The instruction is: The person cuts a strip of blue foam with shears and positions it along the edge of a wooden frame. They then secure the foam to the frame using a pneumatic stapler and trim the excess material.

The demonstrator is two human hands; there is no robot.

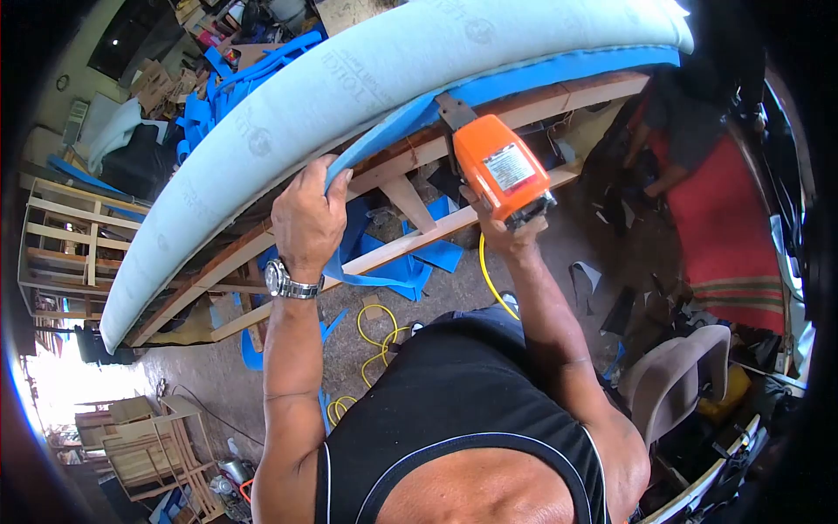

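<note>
My left hand (307, 214), with a watch on its wrist, pinches the edge of a blue foam strip (380, 135) against a curved wooden frame (406, 157). The strip's loose end hangs below that hand. My right hand (504, 229) is wrapped round an orange staple gun (499, 162), its fingers largely hidden behind the tool. The gun's nose rests at the blue strip, along the frame's upper rail. Above both hands curves a long padded piece (332, 87) covered in pale printed fabric.
A yellow air hose (485, 271) runs down and coils on the floor. Blue foam offcuts (441, 249) lie beneath the frame. At right, another person (690, 131) bends beside a red cloth (720, 236), near a grey chair (672, 384). Wooden frames (157, 445) stand at lower left.
</note>
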